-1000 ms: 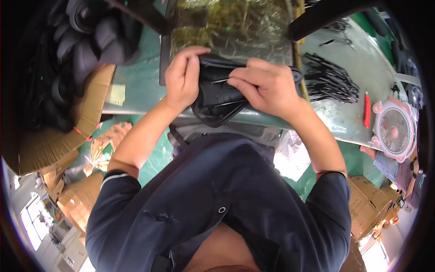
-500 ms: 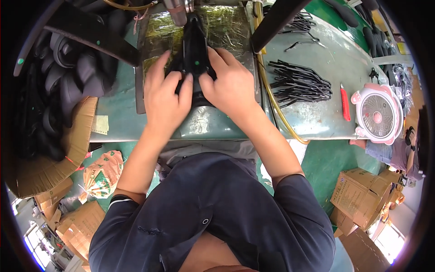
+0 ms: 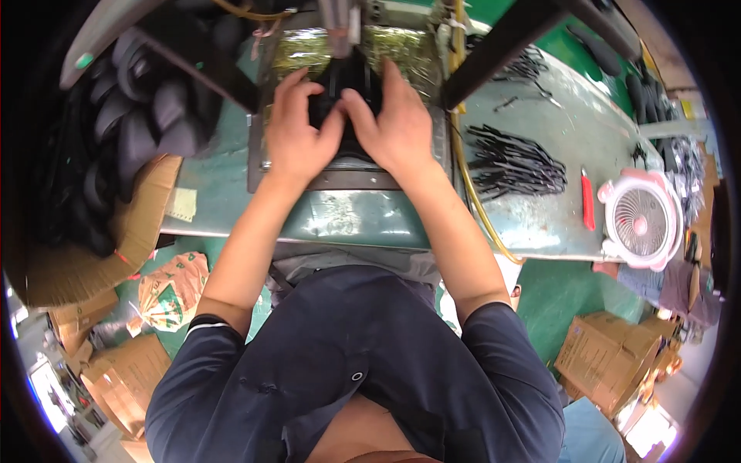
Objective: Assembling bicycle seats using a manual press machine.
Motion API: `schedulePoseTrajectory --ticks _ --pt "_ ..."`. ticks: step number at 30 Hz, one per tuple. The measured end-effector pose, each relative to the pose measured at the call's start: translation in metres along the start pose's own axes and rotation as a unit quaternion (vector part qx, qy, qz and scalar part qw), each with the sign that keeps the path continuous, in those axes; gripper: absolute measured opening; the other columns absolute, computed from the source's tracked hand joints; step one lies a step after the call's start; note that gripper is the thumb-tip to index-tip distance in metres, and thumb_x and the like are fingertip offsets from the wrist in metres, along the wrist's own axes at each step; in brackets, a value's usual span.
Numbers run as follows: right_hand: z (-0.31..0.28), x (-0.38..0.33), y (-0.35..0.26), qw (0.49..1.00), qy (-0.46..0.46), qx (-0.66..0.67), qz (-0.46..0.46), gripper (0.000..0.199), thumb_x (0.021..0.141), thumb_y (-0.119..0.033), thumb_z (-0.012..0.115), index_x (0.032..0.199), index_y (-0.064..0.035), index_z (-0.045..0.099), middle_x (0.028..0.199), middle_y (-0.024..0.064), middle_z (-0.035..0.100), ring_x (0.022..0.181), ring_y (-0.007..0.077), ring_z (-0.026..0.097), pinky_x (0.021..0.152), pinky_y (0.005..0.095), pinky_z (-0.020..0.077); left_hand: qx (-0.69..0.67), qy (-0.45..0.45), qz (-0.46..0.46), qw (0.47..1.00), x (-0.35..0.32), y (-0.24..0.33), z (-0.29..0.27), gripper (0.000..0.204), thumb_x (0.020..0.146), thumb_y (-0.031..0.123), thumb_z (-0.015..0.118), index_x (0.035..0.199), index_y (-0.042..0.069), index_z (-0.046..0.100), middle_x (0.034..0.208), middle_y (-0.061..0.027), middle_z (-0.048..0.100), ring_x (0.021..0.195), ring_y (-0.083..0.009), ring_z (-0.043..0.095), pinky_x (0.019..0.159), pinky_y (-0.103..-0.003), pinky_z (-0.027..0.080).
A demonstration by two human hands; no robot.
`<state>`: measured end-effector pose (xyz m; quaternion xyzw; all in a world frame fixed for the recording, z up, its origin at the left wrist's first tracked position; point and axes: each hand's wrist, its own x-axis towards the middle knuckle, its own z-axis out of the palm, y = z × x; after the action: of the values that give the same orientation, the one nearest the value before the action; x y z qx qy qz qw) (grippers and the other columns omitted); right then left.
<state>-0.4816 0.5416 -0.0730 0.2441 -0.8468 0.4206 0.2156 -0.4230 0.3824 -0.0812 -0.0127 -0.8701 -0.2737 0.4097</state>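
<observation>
A dark, narrow-nosed piece shaped like a bicycle saddle (image 3: 356, 77) lies on the tape-covered work board (image 3: 413, 65), its narrow end pointing away from me. My left hand (image 3: 299, 139) grips its left side, thumb angled in over the top. From the right, my right hand (image 3: 396, 131) holds it in the same way, and the two thumbs nearly meet over the middle. A metal machine head (image 3: 336, 27) stands over the narrow far end. My hands cover much of the sides and near part, and motion blurs the piece.
Dark machine arms (image 3: 502, 58) slant in from both sides. Right of the board are a yellow hose (image 3: 472, 189), bent black rods (image 3: 517, 162), a red cutter (image 3: 587, 202) and a pink fan (image 3: 641, 220). A carton (image 3: 147, 208) of black padded pieces stands left.
Both hands have pushed the saddle-shaped piece farther from me, under the machine head. My thumbs have come closer together, and the whole view has shifted slightly.
</observation>
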Motion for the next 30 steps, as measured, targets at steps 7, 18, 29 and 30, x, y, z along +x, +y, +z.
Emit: schedulePoseTrajectory --ticks 7,18,29,30 --pt "-0.038 0.002 -0.005 0.952 -0.084 0.228 0.186 0.059 0.106 -0.032 0.069 0.152 0.0038 0.057 0.136 0.0253 0.072 0.127 0.0407 0.070 0.111 0.0432 0.0523 -0.010 -0.065 -0.065 0.996 0.008 0.008 -0.017 0.039 0.083 0.016 0.077 0.120 0.009 0.068 0.124 -0.0130 0.073 0.108 -0.0380 0.073 0.090 -0.046 0.060" --pt "-0.122 -0.101 0.046 0.991 0.010 0.111 0.077 0.042 0.098 -0.003 0.066 0.140 0.0019 0.060 0.120 0.0143 0.071 0.115 0.0287 0.068 0.113 0.0430 0.0499 -0.454 -0.258 -0.265 0.811 0.022 0.056 -0.111 0.031 0.099 0.010 0.082 0.125 0.000 0.068 0.126 -0.0102 0.075 0.110 -0.0159 0.073 0.094 -0.030 0.058" --pt "-0.261 0.093 0.176 0.760 0.219 0.462 0.402 0.063 0.107 -0.027 0.072 0.155 0.0049 0.046 0.146 0.0294 0.060 0.126 0.0429 0.067 0.115 0.0473 0.0555 0.367 0.081 0.027 0.926 0.129 -0.124 -0.177 0.071 0.091 0.043 0.084 0.146 0.005 0.060 0.136 -0.0231 0.069 0.128 -0.0442 0.064 0.108 -0.051 0.053" --pt "-0.256 0.088 0.176 0.849 0.122 0.379 0.347 0.070 0.110 -0.025 0.067 0.163 0.0062 0.034 0.151 0.0309 0.058 0.129 0.0425 0.068 0.114 0.0495 0.0561 0.356 0.055 0.035 0.932 0.135 -0.159 -0.190 0.071 0.096 0.049 0.078 0.151 0.008 0.058 0.141 -0.0240 0.067 0.131 -0.0428 0.064 0.106 -0.050 0.055"
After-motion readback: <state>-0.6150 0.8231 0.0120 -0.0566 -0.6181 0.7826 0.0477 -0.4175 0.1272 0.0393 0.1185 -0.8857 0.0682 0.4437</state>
